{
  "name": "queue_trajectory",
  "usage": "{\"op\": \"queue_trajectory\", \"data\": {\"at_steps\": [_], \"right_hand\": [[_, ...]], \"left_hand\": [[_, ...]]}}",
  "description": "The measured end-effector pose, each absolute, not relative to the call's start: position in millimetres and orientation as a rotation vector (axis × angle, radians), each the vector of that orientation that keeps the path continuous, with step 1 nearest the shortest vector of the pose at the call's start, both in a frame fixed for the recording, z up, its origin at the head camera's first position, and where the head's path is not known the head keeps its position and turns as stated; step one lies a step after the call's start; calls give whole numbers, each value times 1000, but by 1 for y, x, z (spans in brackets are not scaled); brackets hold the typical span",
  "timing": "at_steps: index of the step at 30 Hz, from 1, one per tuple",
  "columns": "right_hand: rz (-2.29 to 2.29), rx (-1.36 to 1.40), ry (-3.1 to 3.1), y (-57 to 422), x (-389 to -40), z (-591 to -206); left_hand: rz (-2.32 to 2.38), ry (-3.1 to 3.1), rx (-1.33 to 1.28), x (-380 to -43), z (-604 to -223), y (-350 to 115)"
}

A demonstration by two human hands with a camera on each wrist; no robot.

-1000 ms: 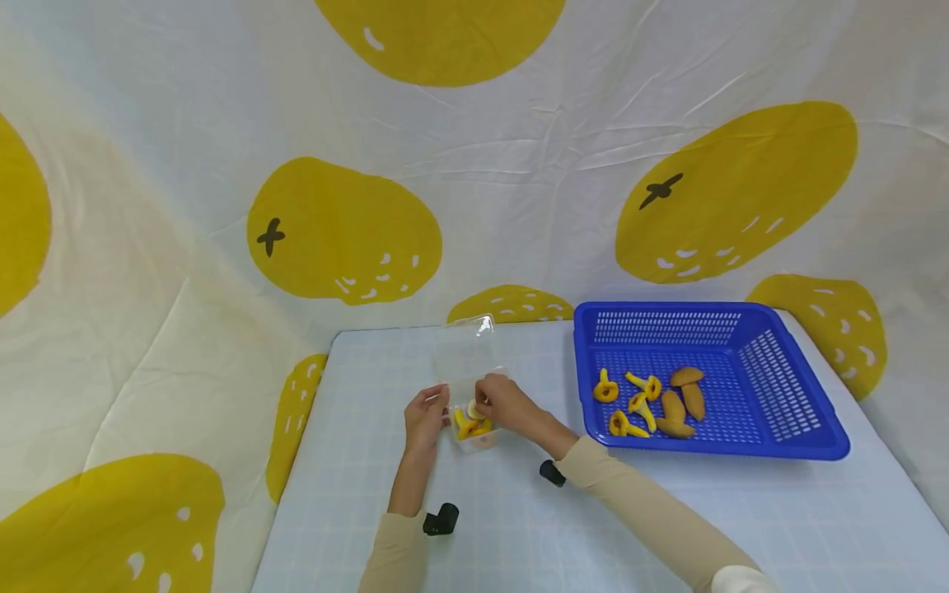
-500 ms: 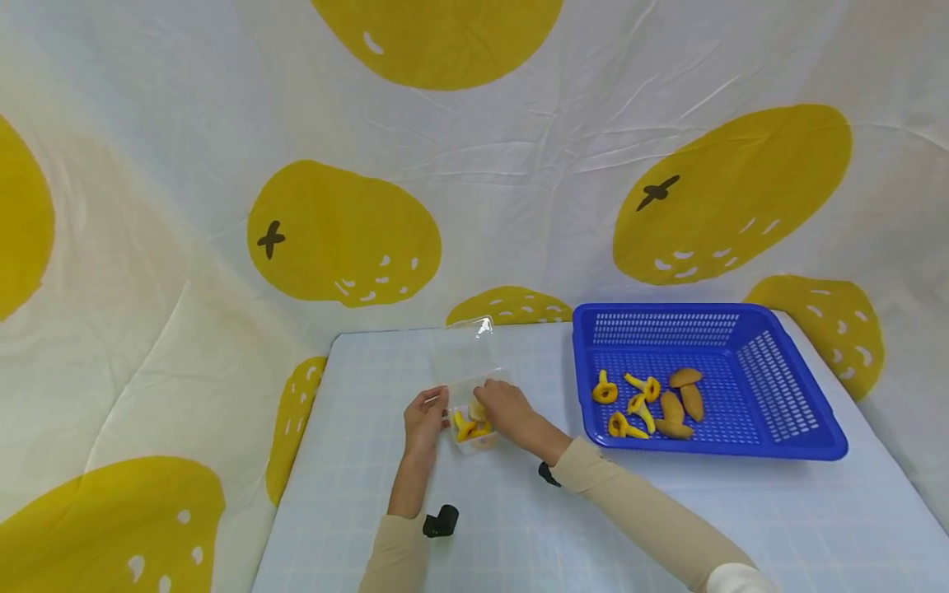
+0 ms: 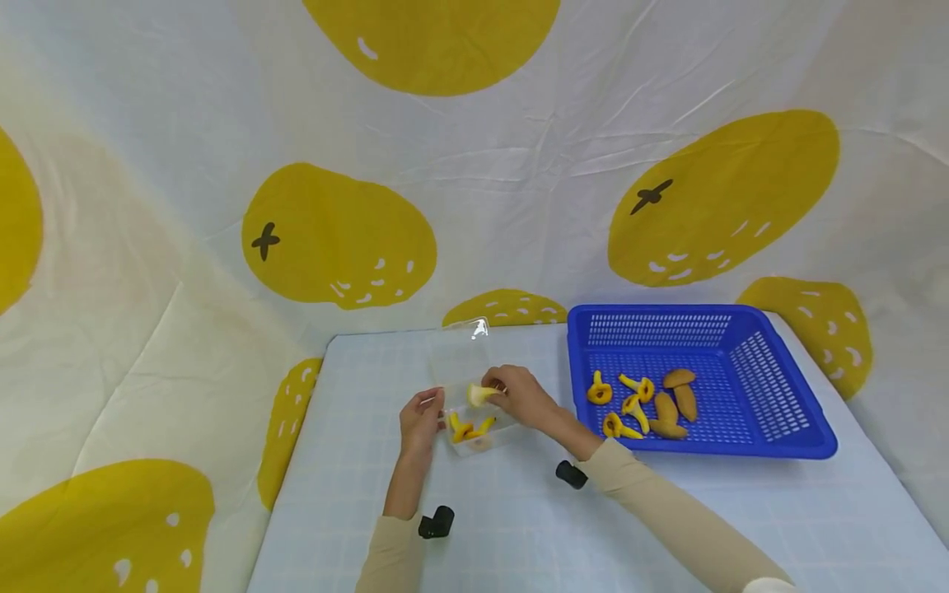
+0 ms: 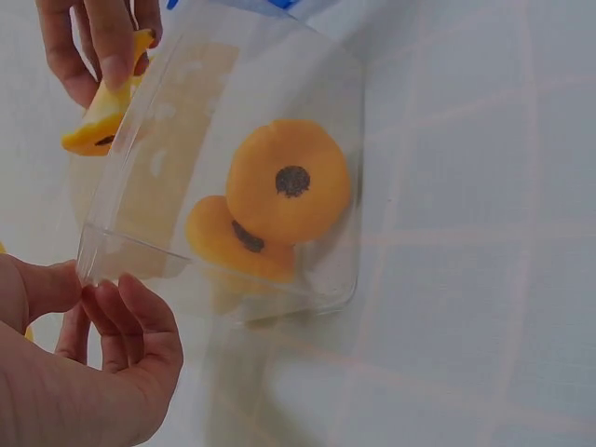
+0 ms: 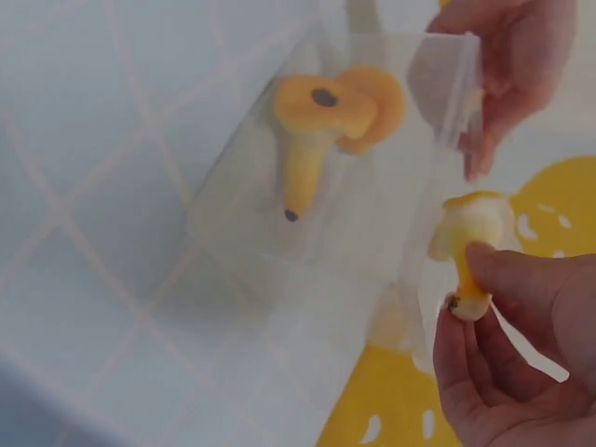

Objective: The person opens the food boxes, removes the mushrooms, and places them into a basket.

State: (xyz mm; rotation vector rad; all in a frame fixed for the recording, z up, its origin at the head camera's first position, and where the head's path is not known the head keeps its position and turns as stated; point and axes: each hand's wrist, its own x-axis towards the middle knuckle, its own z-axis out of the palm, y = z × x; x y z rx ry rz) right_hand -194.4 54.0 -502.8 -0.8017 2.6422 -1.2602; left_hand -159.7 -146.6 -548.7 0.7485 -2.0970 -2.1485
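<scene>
A clear plastic box with a raised hinged lid stands on the table, its open side up. Several yellow chanterelle mushrooms lie inside; one with a round orange cap shows through the wall in the left wrist view. My left hand pinches the box's left rim between thumb and fingers. Just above the box's far right side, my right hand holds another chanterelle by its stem, cap pointing left. Its pale underside shows in the right wrist view.
A blue perforated basket stands to the right, holding several yellow chanterelles and brown mushrooms. Behind the table hangs a cloth with large yellow fruit prints. Black wrist cameras stick out near both sleeves.
My right hand has risen away and slightly right with the pale chanterelle, lifting it from inside the box to above it. My left hand stays at the rim.
</scene>
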Motion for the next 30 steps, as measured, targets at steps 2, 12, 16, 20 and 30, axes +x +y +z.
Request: {"op": "queue_trajectory", "data": {"at_steps": [2,12,16,20,30], "right_hand": [[-1333,-783,2614,60,-195,-501],[-1530,-502,2561,97,-197,-486],[-1572,-402,2563,116,-197,-482],[-1629,-334,2564,138,-198,-481],[-1665,-166,2608,193,-191,-487]], "left_hand": [[-2151,-2094,758,-160,-548,-147],[-2175,-2095,746,-160,-547,-148],[-2167,-2103,759,-160,-547,-148],[-2142,-2119,777,-161,-546,-147],[-2139,-2130,768,-160,-547,-147]]}}
